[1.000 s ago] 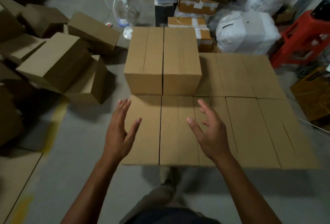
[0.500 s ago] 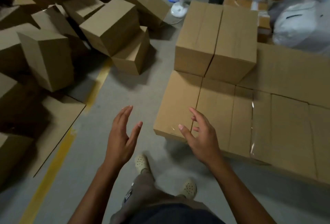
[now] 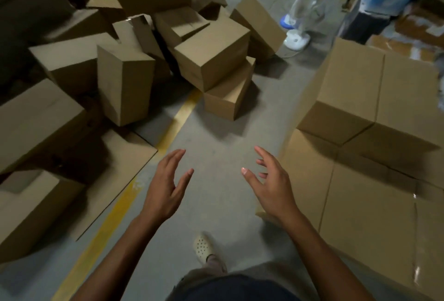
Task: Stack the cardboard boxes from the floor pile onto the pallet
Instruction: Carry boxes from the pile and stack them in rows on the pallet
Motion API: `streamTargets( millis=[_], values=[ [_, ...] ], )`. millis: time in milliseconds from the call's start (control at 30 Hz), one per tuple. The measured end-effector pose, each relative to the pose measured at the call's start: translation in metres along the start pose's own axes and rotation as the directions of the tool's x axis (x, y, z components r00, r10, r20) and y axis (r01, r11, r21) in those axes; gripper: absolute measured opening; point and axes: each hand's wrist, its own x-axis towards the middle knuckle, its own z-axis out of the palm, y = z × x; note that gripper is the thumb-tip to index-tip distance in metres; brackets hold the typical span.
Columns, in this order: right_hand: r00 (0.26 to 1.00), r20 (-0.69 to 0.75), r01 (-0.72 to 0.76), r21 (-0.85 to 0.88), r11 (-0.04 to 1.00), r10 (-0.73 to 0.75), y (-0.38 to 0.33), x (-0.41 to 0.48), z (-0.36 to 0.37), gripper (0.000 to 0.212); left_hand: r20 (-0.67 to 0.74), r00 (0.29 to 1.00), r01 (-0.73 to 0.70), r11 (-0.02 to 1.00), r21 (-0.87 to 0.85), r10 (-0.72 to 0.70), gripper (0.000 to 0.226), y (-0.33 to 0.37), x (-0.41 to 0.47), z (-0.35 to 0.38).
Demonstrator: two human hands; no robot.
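In the head view, your left hand [image 3: 165, 187] and right hand [image 3: 271, 185] are held out in front of you, fingers apart, holding nothing. The pile of cardboard boxes [image 3: 125, 79] lies on the floor [image 3: 216, 151] ahead and to your left, all tipped and jumbled. One leaning box [image 3: 211, 60] rests on top of a lower box [image 3: 228, 99]. The stacked boxes [image 3: 374, 99] sit on your right, and the pallet under them is hidden. The boxes look stiff and dry and are likely light, but I cannot tell if they are full. The walls may dent if you squeeze hard. Put one flat hand on each side, down low, and lift. The leaning box may slide when you touch it.
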Motion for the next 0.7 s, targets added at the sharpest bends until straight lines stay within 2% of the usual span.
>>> streamTargets(
  millis=[300, 700],
  values=[
    [0.998, 0.061, 0.025, 0.009, 1.0, -0.025, -0.043, 0.12, 0.062, 0.066, -0.087, 0.994, 0.057, 0.997, -0.057, -0.062, 0.063, -0.047, 0.127, -0.031],
    [0.999, 0.055, 0.0, 0.071, 0.998, -0.004, -0.056, 0.38, 0.085, 0.069, -0.102, 0.994, 0.034, 0.999, -0.039, -0.038, 0.063, -0.064, 0.385, -0.048]
  ],
)
